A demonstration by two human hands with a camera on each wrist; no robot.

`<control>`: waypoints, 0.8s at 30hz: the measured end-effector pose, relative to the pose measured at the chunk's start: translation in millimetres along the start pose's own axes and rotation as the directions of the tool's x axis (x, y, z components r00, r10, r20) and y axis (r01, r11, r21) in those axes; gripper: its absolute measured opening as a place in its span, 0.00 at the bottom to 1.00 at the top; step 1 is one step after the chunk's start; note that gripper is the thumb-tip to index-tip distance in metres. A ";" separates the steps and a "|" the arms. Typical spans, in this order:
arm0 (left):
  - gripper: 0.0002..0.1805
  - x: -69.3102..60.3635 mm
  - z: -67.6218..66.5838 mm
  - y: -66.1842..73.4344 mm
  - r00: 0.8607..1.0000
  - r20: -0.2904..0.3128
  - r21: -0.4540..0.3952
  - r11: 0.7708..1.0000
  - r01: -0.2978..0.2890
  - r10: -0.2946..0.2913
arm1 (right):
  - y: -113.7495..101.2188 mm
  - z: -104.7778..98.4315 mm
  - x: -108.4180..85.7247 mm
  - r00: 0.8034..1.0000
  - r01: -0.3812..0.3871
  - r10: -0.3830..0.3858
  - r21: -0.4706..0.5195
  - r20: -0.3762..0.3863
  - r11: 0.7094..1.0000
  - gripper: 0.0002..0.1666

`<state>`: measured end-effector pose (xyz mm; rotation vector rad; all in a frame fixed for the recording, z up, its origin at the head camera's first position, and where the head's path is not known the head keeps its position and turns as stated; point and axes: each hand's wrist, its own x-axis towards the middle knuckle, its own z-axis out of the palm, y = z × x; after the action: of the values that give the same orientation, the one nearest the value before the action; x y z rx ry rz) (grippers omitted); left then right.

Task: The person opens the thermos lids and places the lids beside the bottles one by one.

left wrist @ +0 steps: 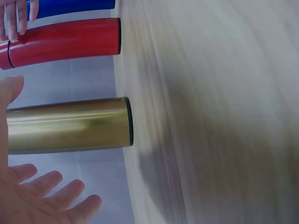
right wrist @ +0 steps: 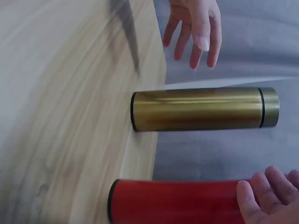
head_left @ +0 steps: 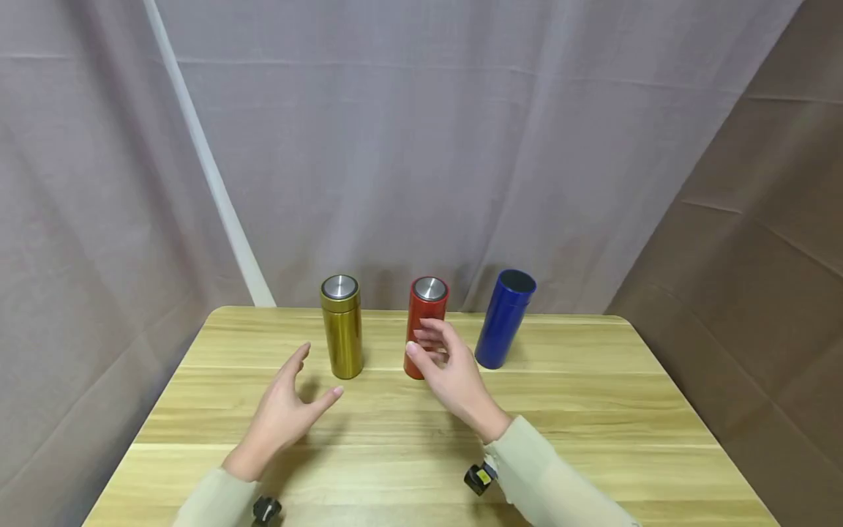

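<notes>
A gold thermos flask (head_left: 344, 340) with a silver-topped lid stands upright on the table. My left hand (head_left: 279, 413) hovers just in front and to the left of it, thumb and fingers spread apart with a gap to the flask. The red thermos flask (head_left: 425, 307), also upright, is partly hidden behind my right hand (head_left: 457, 377). That hand's fingers are loosely bent, thumb apart, and hold nothing; whether they touch the red flask I cannot tell. In the right wrist view the gold flask (right wrist: 201, 109) shows whole, while the red flask (right wrist: 173, 200) is cut off below.
To the right of the red flask stands a blue thermos flask (head_left: 503, 322) with a dark top. All three share a light wood-grain table (head_left: 593, 410). Grey curtains (head_left: 395, 146) hang close behind its back edge, and a brown cloth (head_left: 744, 293) hangs at the right.
</notes>
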<state>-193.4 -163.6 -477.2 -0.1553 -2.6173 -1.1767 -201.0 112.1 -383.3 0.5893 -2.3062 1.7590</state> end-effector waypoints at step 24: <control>0.56 29.3 23.8 8.6 1.000 -0.013 -0.175 0.984 0.014 -0.016 | 7.1 54.4 48.6 0.997 0.056 -0.052 -0.078 0.050 0.995 0.36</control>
<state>-224.4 -140.5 -477.9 -0.1607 -2.5049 -1.4072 -242.9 52.0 -386.6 0.6804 -2.3557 1.6388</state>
